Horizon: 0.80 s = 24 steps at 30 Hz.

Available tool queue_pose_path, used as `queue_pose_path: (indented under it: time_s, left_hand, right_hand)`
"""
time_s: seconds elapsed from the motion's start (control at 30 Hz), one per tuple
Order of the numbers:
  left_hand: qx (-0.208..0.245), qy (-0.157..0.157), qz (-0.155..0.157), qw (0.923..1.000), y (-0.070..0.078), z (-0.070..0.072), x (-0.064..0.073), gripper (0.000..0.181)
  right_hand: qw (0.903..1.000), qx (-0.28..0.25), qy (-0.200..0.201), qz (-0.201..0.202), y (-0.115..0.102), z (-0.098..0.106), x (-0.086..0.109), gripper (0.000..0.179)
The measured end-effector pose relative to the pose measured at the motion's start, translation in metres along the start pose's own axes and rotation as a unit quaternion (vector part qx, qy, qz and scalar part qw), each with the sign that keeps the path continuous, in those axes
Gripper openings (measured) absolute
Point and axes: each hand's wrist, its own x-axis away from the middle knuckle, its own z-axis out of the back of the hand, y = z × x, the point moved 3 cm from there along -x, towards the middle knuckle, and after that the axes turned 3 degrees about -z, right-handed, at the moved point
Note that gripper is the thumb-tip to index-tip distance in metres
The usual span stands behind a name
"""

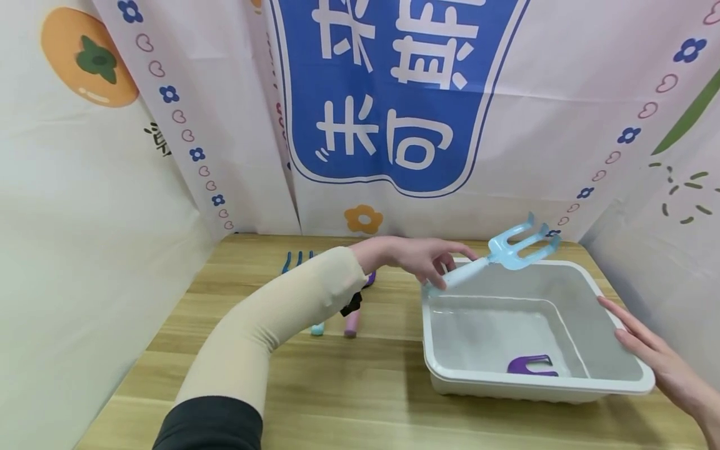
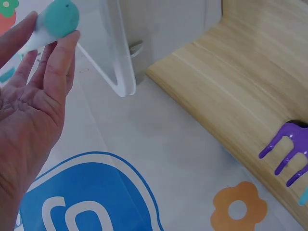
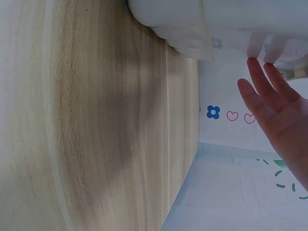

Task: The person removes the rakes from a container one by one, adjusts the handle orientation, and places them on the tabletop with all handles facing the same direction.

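Note:
My left hand point(image 1: 424, 257) pinches the pale handle of a light blue hand fork point(image 1: 514, 250) between thumb and fingers. The fork is tilted over the back left of a light grey plastic tub point(image 1: 430, 350), its prongs up and to the right. In the left wrist view the handle's round teal end point(image 2: 61, 18) faces the camera. A purple pronged tool head point(image 1: 529, 365) shows inside the tub; the rest of it is hidden behind the front wall. My right hand point(image 1: 655, 356) rests on the tub's right rim, with fairly straight fingers touching its side in the right wrist view.
Left of the tub, partly behind my left arm, lie several tools on the wooden table point(image 1: 360, 387): blue prongs point(image 1: 288, 262), a pink handle point(image 1: 351, 325) and a teal handle end point(image 1: 317, 329). Printed cloth point(image 1: 562, 125) hangs behind and at both sides.

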Motion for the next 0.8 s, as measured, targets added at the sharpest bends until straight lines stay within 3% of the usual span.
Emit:
queue_pose_path:
  time_s: [0.33,0.5,0.8]
  left_hand:
    - [0.063,0.081,-0.084,0.9912,-0.012,-0.014,0.034,0.080]
    - [0.098,0.129,-0.082,0.9834,-0.020,-0.017,0.052,0.084]
    - [0.089,0.215,-0.073,0.9698,-0.042,-0.015,0.080,0.085]
  right_hand:
    - [1.0000,0.009,0.000,-0.004,0.002,0.000,0.001,0.056]
    - [0.9999,0.014,0.003,-0.003,0.003,0.001,0.002,0.056]
    - [0.9998,0.019,0.005,0.001,0.005,0.001,0.001,0.056]
